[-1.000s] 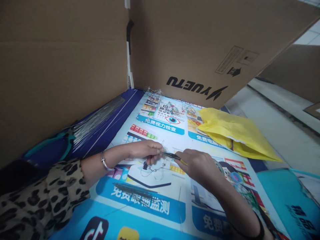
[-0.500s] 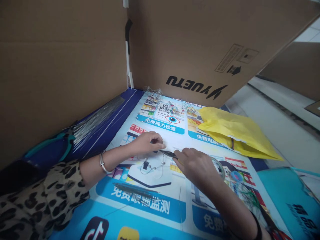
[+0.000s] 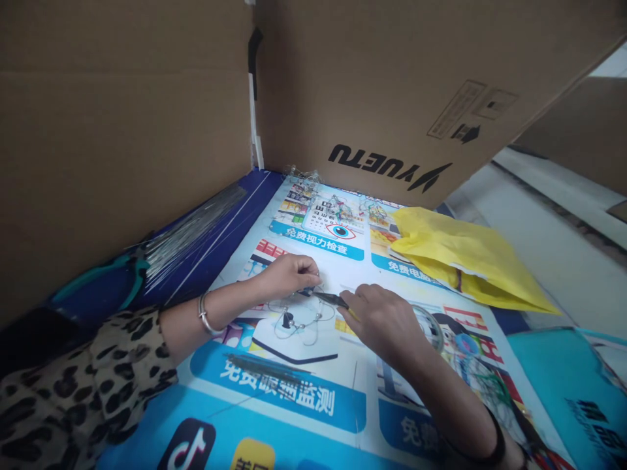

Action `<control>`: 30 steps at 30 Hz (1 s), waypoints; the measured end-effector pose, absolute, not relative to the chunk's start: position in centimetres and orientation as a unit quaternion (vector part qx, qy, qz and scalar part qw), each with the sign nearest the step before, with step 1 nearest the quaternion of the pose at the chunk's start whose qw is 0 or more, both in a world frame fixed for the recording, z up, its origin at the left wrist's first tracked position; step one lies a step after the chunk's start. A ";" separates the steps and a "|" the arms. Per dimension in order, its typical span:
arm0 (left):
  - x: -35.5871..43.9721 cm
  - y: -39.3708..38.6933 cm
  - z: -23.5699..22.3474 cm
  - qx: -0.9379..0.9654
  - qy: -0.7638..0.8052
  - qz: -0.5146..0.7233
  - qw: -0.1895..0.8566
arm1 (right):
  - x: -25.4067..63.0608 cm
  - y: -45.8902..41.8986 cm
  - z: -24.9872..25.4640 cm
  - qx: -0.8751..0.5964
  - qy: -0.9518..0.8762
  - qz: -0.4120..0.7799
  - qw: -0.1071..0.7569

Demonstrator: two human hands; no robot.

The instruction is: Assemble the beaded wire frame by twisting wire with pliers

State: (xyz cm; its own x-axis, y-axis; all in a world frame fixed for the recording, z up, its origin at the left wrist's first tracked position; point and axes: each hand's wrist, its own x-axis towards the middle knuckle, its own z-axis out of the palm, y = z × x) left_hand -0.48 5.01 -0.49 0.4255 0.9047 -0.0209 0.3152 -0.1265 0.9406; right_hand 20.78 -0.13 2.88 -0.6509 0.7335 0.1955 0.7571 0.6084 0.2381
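My left hand (image 3: 292, 274) is closed in a pinch, fingertips together near the middle of the printed poster. A thin wire strung with small silvery beads (image 3: 302, 325) hangs in loops just below those fingertips, apparently held by them. My right hand (image 3: 385, 321) is wrapped round long-nose pliers (image 3: 330, 299), with a bit of yellow handle showing. The dark jaws point left and reach to the wire by my left fingertips. Whether the jaws grip the wire is too small to tell. Dark straight wires (image 3: 269, 367) lie on the poster nearer to me.
Cardboard walls (image 3: 122, 130) rise at the left and back. Silvery wire lengths (image 3: 196, 222) lie at the left beside a teal-handled tool (image 3: 131, 281). A yellow bag (image 3: 465, 258), a clear ring-shaped roll (image 3: 435, 329) and a teal packet (image 3: 548, 372) are at the right.
The view has shifted slightly. The pliers' jaws have come a little closer to my left fingertips, and the left hand has tilted slightly. Both hands keep their hold.
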 end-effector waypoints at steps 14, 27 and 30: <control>-1.5 6.3 -1.7 0.716 0.374 0.319 0.496 | 21.9 1.2 0.9 -0.430 -0.891 -0.095 0.111; -1.5 7.3 -1.6 0.656 0.349 0.305 0.596 | 18.8 1.0 1.1 -0.380 -0.902 -0.174 0.105; -1.4 7.3 -1.6 0.648 0.351 0.303 0.605 | 17.6 1.0 1.3 -0.398 -0.898 -0.179 0.062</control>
